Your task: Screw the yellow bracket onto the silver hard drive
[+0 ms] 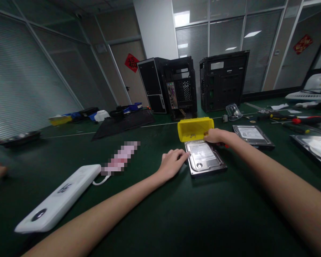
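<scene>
On the dark-green tabletop [163,225], our left hand [172,163] touches without clasping the rectangular silver metal hard drive [204,157], seemingly unopened, our right hand [214,136], grip unclear, at the yellow plastic bin [195,125].

We get dim light, with reflected light panels [253,34] glaring near two o'clock and faint sheen on the hard drive [203,153] toward four. Wide-angle distortion tilts the glass wall [18,67] around ten.

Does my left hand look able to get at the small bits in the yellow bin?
Probably yes: your left hand is nearby, the small bits show uncovered in the yellow bin, and your right hand is at its right end.
</scene>
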The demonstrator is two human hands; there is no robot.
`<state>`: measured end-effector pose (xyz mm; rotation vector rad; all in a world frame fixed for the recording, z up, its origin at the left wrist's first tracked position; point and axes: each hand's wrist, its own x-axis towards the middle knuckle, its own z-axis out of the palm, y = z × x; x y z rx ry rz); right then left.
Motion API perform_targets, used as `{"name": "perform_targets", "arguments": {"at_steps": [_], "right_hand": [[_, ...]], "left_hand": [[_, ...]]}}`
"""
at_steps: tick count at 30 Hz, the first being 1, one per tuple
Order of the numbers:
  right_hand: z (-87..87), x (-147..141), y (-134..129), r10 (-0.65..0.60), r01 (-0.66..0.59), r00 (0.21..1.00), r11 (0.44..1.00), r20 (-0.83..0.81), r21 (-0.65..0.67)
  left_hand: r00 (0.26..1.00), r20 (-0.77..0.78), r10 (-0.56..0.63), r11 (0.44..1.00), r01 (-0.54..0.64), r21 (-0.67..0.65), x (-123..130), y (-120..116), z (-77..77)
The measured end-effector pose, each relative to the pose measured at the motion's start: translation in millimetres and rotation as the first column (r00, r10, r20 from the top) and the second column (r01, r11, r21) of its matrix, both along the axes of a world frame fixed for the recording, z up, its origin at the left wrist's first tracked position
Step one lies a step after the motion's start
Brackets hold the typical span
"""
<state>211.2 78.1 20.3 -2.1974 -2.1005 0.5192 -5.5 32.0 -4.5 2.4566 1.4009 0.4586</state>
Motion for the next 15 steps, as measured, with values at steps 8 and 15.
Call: {"name": "perform_targets", "arguments": {"at_steps": [8, 15], "right_hand": [[-0.7, 1.0, -0.4, -0.006, 0.006, 1.0, 1.0, -0.028, -0.013], [-0.8, 2.1, 0.6, 0.005, -0.005, 0.999, 1.0, -0.038, -0.013]], "left_hand": [[1.0, -0.014, 0.021, 1.0, -0.02, 0.013, 2.0, 0.2, -0.8], [1.0, 0.003, 0.023, 1.0, -0.023, 0.013, 0.4, 1.4, -2.7]]}}
